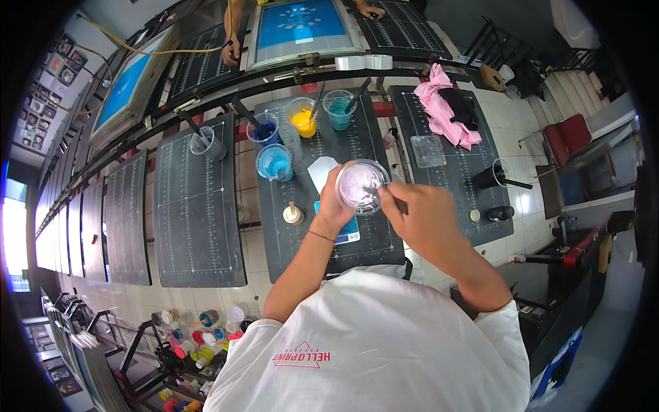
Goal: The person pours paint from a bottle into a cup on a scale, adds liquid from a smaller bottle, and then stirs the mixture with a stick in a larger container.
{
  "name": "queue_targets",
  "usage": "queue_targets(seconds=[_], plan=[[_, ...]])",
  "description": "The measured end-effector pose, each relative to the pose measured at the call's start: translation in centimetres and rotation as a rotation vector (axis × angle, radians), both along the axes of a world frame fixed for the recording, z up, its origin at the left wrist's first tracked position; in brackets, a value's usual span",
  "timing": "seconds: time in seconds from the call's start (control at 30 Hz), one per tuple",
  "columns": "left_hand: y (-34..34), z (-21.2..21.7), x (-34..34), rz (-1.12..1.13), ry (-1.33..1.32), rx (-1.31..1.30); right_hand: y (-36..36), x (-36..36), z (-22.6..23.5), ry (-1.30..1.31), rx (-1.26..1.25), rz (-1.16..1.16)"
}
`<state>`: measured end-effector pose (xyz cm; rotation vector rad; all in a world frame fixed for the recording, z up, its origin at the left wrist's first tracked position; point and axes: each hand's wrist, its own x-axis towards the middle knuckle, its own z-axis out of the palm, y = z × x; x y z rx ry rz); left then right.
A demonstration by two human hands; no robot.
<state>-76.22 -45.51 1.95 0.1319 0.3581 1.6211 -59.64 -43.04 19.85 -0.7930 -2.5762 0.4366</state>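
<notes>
The left hand is curled around a clear cup of pale pink paint and holds it up, just above the dark surface in the middle. The cup stands upright with its open top facing up. The right hand is closed, its fingers pressed together around a thin stirring stick. The stick lies almost flat, its long side running left to right — its tip points left, down into the pink paint, and its other end is hidden inside the hand. Just under the cup lie a white card and a blue card. A small white bottle stands to the left of the left hand. Farther away on the same surface stand more cups, each with a dark stick in it: a light blue cup, a dark blue cup, a yellow cup and a teal cup. On the surface to the right lies a pink cloth with a black cloth on top, and nearer, a black cup. Far away, another person's hand rests beside a blue printing screen.
</notes>
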Motion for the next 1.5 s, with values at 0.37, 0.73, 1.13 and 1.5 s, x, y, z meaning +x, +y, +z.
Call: queue_targets(seconds=[0.37,0.73,1.13,1.5], plan=[[0.4,-1.2,-0.9,-0.079,-0.013,0.118,0.0,0.7,2.5,-0.073,0.023,0.247],[-1.2,-0.6,-1.6,-0.49,-0.014,-0.033,5.2,0.7,6.6,-0.175,0.262,0.456],[-0.8,0.1,-2.7,-0.45,0.169,-0.121,4.4,1.1,6.5,-0.207,0.102,0.377],[-0.7,2.0,-1.7,-0.304,0.216,-0.166,3.1,1.3,7.6,-0.104,0.046,0.249]])
